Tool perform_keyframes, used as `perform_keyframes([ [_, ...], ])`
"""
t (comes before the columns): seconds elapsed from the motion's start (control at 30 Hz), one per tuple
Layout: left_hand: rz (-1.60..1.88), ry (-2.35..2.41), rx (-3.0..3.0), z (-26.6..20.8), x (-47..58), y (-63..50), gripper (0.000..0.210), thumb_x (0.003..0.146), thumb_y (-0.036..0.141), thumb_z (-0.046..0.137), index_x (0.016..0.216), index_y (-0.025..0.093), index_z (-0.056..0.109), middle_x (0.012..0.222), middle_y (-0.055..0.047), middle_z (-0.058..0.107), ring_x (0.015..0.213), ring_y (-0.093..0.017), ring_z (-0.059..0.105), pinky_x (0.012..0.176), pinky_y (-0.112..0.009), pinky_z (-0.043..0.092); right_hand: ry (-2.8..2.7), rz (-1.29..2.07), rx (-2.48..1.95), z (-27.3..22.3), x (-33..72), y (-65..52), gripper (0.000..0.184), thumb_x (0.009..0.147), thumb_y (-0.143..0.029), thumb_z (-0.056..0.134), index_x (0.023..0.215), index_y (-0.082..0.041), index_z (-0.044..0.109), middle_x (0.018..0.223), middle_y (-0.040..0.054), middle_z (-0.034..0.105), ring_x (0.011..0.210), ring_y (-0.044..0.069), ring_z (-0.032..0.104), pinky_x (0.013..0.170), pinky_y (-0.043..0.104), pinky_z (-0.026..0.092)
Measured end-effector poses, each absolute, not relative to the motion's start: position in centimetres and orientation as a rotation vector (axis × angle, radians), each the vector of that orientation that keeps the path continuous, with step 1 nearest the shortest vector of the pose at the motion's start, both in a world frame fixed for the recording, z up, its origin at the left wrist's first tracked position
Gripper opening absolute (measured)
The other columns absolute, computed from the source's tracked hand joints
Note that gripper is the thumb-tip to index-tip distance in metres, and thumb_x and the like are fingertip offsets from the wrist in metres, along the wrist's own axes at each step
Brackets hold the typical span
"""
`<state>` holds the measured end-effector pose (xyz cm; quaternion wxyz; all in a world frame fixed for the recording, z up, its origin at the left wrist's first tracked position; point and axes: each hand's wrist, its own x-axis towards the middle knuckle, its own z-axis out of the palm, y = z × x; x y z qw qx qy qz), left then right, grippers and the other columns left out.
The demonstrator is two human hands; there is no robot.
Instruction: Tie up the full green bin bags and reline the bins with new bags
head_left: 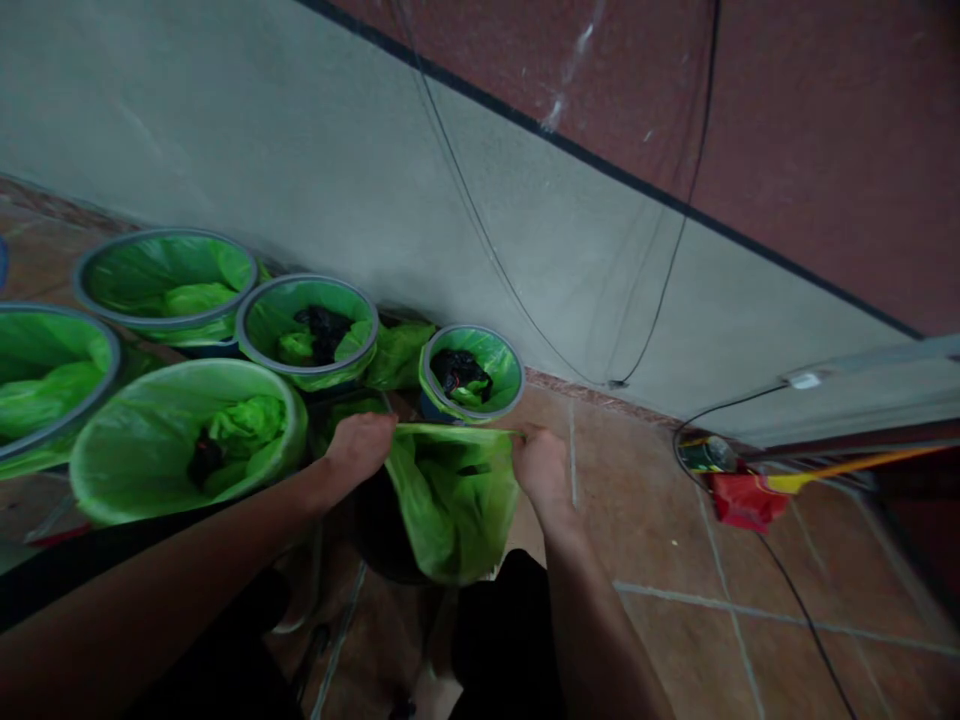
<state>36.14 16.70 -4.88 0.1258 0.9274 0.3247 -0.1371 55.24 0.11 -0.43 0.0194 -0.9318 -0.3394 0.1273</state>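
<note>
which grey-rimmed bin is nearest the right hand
The small rightmost bin, just beyond the right hand; the other three grey-rimmed bins stand farther left.

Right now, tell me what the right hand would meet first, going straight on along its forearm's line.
Probably the small lined bin by the wall, ahead of the right hand; depth is unclear.

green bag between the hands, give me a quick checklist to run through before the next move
1. Left hand gripping an edge of the green bag: ok.
2. Right hand gripping the bag too, at the other end of that edge: ok.
3. Edge drawn straight between both hands: ok.
4. Dark bin beneath, covered by the bag all round: cannot tell, too dark.
5. Small bin beyond the hands, green liner in: ok.
6. Red scoop apart from both hands: ok, on the floor to the right.
</note>
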Motion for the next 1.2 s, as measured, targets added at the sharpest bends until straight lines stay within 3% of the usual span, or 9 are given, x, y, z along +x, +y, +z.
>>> perform_keyframes([
  [0.17,-0.368,1.006,2.675,-5.3,35.9,18.1,0.035,0.091,0.018,0.039,0.101,0.017,0.072,0.095,-0.014,0.076,0.094,-0.027,0.073,0.078,-0.033,0.054,-0.965,0.705,-3.012,-0.4,56.9,-1.8,0.029,0.090,-0.016,0.050,0.096,-0.017,0.078,0.099,0.0136,0.077,0.096,0.022,0.072,0.077,0.025,0.050],
  [0.23,-0.301,1.015,2.643,-5.4,36.0,18.2,0.035,0.092,0.022,0.039,0.100,0.020,0.073,0.096,-0.011,0.077,0.093,-0.024,0.073,0.079,-0.030,0.053,-0.990,0.757,-3.027,-0.6,56.7,-2.2,0.026,0.088,-0.021,0.056,0.103,-0.017,0.077,0.105,0.0145,0.076,0.100,0.024,0.071,0.080,0.028,0.051],
  [0.4,-0.156,0.932,2.642,-5.2,36.6,17.0,0.032,0.093,0.026,0.042,0.099,0.021,0.074,0.099,-0.008,0.077,0.091,-0.022,0.072,0.078,-0.028,0.052,-1.238,0.636,-2.860,-1.9,54.6,-1.0,0.055,0.080,-0.025,0.073,0.132,-0.016,0.061,0.122,0.0157,0.069,0.115,0.028,0.064,0.094,0.035,0.049],
  [0.57,-0.061,0.806,2.627,-5.1,36.9,15.9,0.031,0.096,0.029,0.043,0.098,0.021,0.073,0.097,-0.007,0.076,0.090,-0.020,0.071,0.077,-0.026,0.050,-1.521,0.552,-2.597,-3.5,51.4,1.1,0.045,0.086,-0.028,0.068,0.130,-0.023,0.061,0.127,0.0098,0.067,0.121,0.024,0.059,0.103,0.037,0.042],
  [0.67,-0.023,0.752,2.604,-5.2,37.0,15.6,0.030,0.097,0.028,0.044,0.098,0.020,0.073,0.097,-0.006,0.075,0.091,-0.019,0.070,0.078,-0.026,0.050,-1.548,0.605,-2.633,-3.7,50.2,1.8,0.022,0.096,-0.027,0.053,0.108,-0.022,0.070,0.111,0.0091,0.073,0.107,0.023,0.066,0.095,0.035,0.045],
  [0.8,-0.094,0.725,2.654,-5.6,36.7,15.6,0.029,0.096,0.025,0.044,0.096,0.018,0.072,0.098,-0.008,0.073,0.088,-0.020,0.069,0.077,-0.028,0.051,-1.408,0.544,-2.769,-3.0,50.3,2.0,0.032,0.101,-0.027,0.041,0.104,-0.023,0.073,0.098,0.0090,0.076,0.095,0.021,0.070,0.082,0.029,0.048],
  [1.03,-0.106,0.796,2.617,-6.3,36.3,16.3,0.028,0.092,0.021,0.045,0.094,0.017,0.073,0.095,-0.009,0.071,0.086,-0.020,0.069,0.080,-0.030,0.051,-1.191,0.528,-2.935,-1.8,52.3,0.8,0.030,0.096,-0.022,0.046,0.106,-0.018,0.075,0.099,0.0154,0.076,0.095,0.025,0.071,0.080,0.030,0.050],
  [1.1,-0.073,0.792,2.578,-6.1,36.5,16.2,0.028,0.091,0.021,0.046,0.095,0.018,0.073,0.095,-0.008,0.071,0.088,-0.021,0.068,0.082,-0.030,0.051,-1.212,0.590,-2.900,-2.2,52.3,0.5,0.029,0.092,-0.021,0.052,0.114,-0.016,0.072,0.105,0.0158,0.074,0.099,0.026,0.070,0.084,0.033,0.051],
  [1.2,-0.025,0.739,2.537,-5.8,36.8,15.5,0.027,0.091,0.020,0.046,0.094,0.017,0.074,0.095,-0.008,0.071,0.088,-0.020,0.068,0.083,-0.030,0.052,-1.392,0.568,-2.682,-3.0,51.7,0.7,0.052,0.084,-0.021,0.065,0.136,-0.019,0.058,0.126,0.0132,0.068,0.116,0.026,0.062,0.098,0.036,0.047],
])
